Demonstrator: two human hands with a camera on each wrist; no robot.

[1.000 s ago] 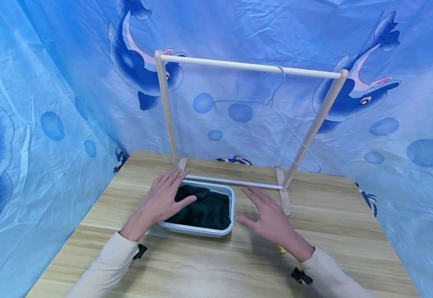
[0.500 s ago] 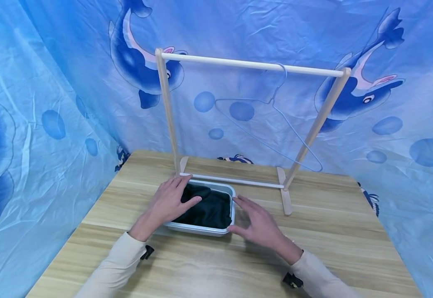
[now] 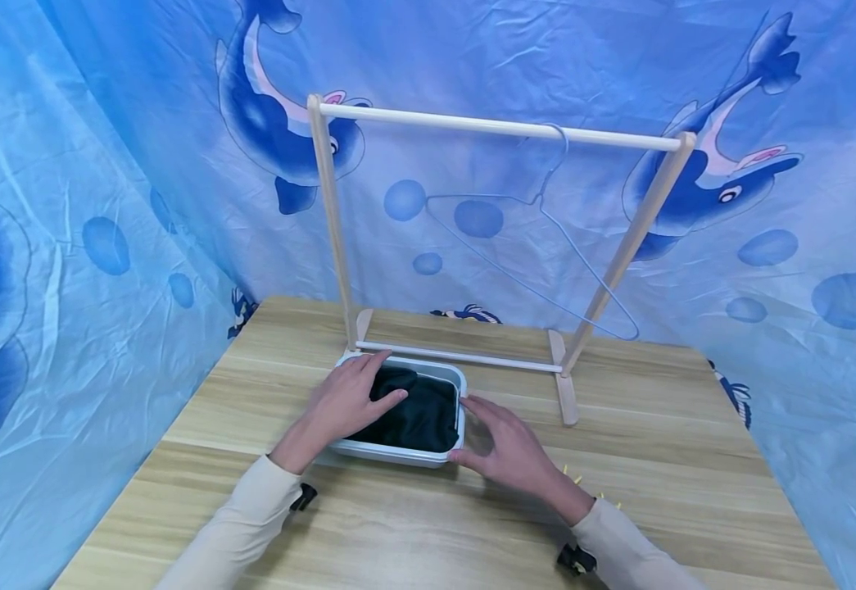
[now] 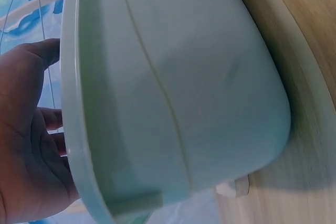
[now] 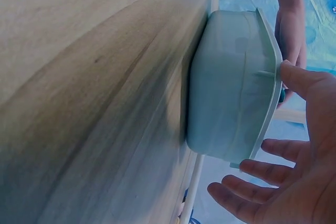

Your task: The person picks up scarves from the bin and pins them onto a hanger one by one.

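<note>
A pale blue-green plastic basin (image 3: 398, 453) stands on the table with a dark, bunched cloth (image 3: 420, 416) inside. My left hand (image 3: 341, 400) lies over the basin's left side, thumb reaching above the cloth. In the left wrist view, that hand is behind the basin's rim (image 4: 72, 98), so part of it is hidden. At the right end, my right hand (image 3: 510, 449) has its thumb at the near corner and its fingertips by the side rim. The right wrist view shows the thumb touching the basin's rim (image 5: 273, 51), the fingers spread and extended. Neither hand grips the cloth.
Behind the basin rises a wooden rack (image 3: 630, 246) with a white top bar (image 3: 428, 121). A thin blue wire hanger (image 3: 582, 258) hangs from the bar, right of centre. Blue dolphin-print curtains (image 3: 442, 49) surround the wooden table (image 3: 398, 533).
My right hand has moved left to the basin's right rim. The left hand has shifted slightly right over the basin. Basin and cloth look unmoved.
</note>
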